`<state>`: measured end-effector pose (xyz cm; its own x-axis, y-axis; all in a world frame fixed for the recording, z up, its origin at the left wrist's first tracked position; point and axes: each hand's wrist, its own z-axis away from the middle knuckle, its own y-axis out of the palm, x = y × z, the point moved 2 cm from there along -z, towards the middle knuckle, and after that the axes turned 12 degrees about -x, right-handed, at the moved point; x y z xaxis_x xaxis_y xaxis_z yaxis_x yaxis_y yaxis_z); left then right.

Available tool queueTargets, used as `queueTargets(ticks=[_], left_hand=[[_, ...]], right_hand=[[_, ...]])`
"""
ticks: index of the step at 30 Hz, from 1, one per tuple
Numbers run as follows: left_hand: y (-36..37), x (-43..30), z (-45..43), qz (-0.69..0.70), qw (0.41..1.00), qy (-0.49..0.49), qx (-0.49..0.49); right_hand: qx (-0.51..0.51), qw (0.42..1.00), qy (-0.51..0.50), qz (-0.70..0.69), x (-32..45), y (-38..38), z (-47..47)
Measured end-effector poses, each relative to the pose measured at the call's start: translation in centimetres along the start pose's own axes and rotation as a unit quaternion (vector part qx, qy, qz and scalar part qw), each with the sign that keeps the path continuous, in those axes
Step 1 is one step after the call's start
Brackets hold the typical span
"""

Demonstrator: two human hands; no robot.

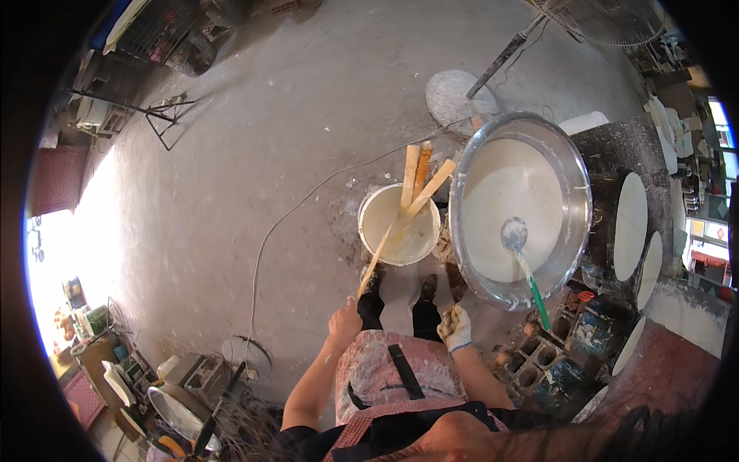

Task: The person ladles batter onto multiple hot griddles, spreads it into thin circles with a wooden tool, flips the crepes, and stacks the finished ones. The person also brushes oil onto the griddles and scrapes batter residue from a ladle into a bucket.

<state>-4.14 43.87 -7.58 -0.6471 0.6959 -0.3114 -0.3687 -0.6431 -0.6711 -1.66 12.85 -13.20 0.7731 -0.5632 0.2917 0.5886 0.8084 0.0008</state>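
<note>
My bare left hand [344, 321] is closed on the near end of a thin wooden stick [376, 259], whose far end dips into pale liquid in a white bucket [362, 213]. Several flat wooden sticks [410, 167] also stand in that bucket and lean on its far rim. My right hand [455, 327] wears a dirty white knit glove; its fingers are curled, and whether they hold anything is unclear. Beyond it is a large metal basin [577, 173] of creamy white batter-like liquid [491, 231]. A ladle [536, 294] with a green handle lies partly in it.
A cable [265, 242] curves over the concrete floor to a fan's round base [456, 98]. Round pale-topped pans [630, 225] stand at the right, with hollow blocks [528, 364] nearer me. A metal stand [164, 118] is at the far left.
</note>
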Motion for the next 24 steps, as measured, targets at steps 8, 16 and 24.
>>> queueTargets(ticks=[8, 16, 24], left_hand=[[-3.0, 2.6, 3.5, -0.024, 0.999, 0.012, -0.028], [-4.5, 4.3, 8.1, 0.019, 0.996, 0.023, -0.078], [-5.1, 4.2, 12.0, 0.134, 0.980, 0.020, -0.145]], right_hand=[[-0.055, 0.971, -0.072, -0.219, -1.8, 7.4, -5.7], [-0.106, 0.954, 0.000, -0.280, -1.8, 11.6, -8.4], [-0.088, 0.995, 0.009, 0.040, -0.5, 5.8, -4.8]])
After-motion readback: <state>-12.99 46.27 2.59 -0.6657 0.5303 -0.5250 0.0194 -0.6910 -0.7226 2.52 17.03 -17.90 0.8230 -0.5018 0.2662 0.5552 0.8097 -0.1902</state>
